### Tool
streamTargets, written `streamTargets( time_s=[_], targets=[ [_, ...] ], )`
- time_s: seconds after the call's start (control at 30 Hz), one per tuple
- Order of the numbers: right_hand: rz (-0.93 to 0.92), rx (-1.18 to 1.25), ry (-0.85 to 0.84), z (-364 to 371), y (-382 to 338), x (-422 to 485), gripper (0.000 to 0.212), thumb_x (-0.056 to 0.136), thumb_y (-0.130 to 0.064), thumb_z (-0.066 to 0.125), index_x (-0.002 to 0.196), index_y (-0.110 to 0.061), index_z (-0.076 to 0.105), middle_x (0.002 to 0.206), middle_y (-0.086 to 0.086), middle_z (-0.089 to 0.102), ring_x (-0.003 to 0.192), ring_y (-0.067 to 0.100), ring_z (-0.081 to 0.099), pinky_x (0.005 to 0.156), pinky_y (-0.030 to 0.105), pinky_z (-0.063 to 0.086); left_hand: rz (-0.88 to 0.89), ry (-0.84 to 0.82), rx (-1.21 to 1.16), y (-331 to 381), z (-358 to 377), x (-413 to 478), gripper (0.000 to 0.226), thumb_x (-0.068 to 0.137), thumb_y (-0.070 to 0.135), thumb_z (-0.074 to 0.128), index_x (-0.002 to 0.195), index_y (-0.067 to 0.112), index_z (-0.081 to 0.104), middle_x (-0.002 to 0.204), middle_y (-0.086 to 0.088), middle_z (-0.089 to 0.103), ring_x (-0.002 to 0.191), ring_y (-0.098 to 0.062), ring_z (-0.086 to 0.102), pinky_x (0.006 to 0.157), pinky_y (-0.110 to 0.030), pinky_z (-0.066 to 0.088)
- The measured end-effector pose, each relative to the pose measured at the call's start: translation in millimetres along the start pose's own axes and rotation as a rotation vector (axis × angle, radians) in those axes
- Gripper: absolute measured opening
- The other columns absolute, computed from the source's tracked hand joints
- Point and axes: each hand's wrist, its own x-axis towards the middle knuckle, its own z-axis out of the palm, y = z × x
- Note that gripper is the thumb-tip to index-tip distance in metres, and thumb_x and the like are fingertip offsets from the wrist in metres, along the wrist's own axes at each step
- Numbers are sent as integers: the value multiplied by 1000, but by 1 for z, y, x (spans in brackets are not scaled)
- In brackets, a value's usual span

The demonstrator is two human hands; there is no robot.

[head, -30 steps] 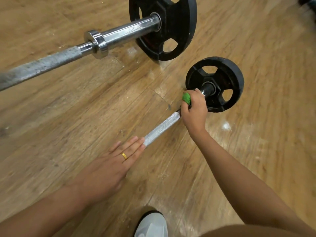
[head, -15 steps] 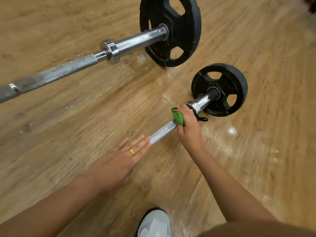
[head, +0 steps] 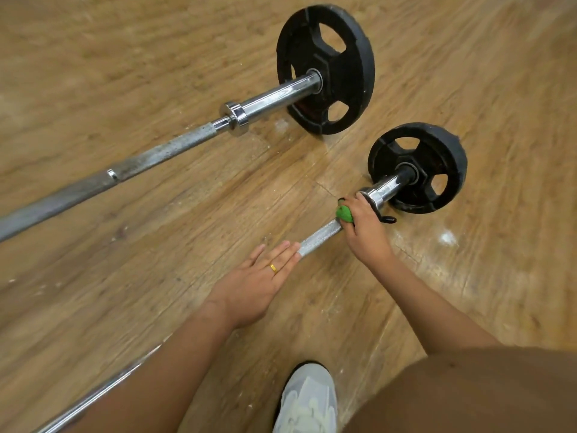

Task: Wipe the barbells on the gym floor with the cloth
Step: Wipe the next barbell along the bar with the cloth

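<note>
Two barbells lie on the wood-grain floor (head: 156, 73). The far barbell (head: 175, 145), across the upper left, has a speckled knurled steel shaft, a chrome sleeve and one large black plate (head: 356, 67). The near barbell (head: 320, 236), at centre, carries one smaller black plate (head: 443, 151). The right hand (head: 363, 226) grips a green cloth (head: 344, 213) on this bar, beside its chrome collar. The left hand (head: 259, 279) lies flat on the shaft, fingers straight, hiding part of it. A thin black loop (head: 387, 219), maybe a strap, shows by the right hand. One white shoe (head: 307, 401) is at bottom.
</note>
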Motion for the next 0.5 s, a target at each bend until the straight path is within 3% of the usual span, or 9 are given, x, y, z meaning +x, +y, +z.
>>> streamTargets(
  time_s=[0.1,0.17,0.23,0.3,0.4,0.5],
  targets=[
    [-29,-14,-42,6,-12,-14,21,89,-1,58,109,-6,64,113,5,60,118,29,52,102,43,43,-76,-13,-46,12,1,0,75,85,0,13,159,7,22,167,-8,18,152,-20,10,119,-47,26],
    [-97,-46,-142,-2,-5,-10,30,84,2,56,112,-9,63,114,6,60,114,26,54,102,43,45,-130,-63,-106,19,-2,-1,79,83,-2,5,161,11,-3,168,-2,-11,153,-19,-12,124,-47,9],
    [-39,-69,-151,-12,4,-1,29,81,3,54,104,-14,62,107,4,57,107,23,55,96,46,47,-180,-151,-168,23,-7,0,85,86,-5,20,158,17,-20,163,3,-30,150,-15,-27,125,-42,-5],
    [38,-62,-114,-11,2,-2,25,81,2,52,96,-15,61,103,5,54,102,24,53,92,48,47,-202,-148,-181,25,-9,1,93,88,-1,35,157,19,-23,162,5,-33,148,-13,-31,124,-41,-9],
    [-36,-66,-160,-6,-6,-11,26,82,1,51,101,-13,63,107,7,57,107,28,54,96,46,47,-219,-178,-204,26,-9,0,93,88,7,38,157,21,-23,162,7,-33,147,-11,-32,121,-41,-14],
    [-68,-70,-192,-18,7,-1,24,84,-3,52,102,-16,62,106,4,58,106,26,57,97,45,47,-215,-192,-220,30,-12,-1,95,86,12,44,159,21,-17,164,7,-27,148,-11,-30,125,-47,-7]
  ],
)
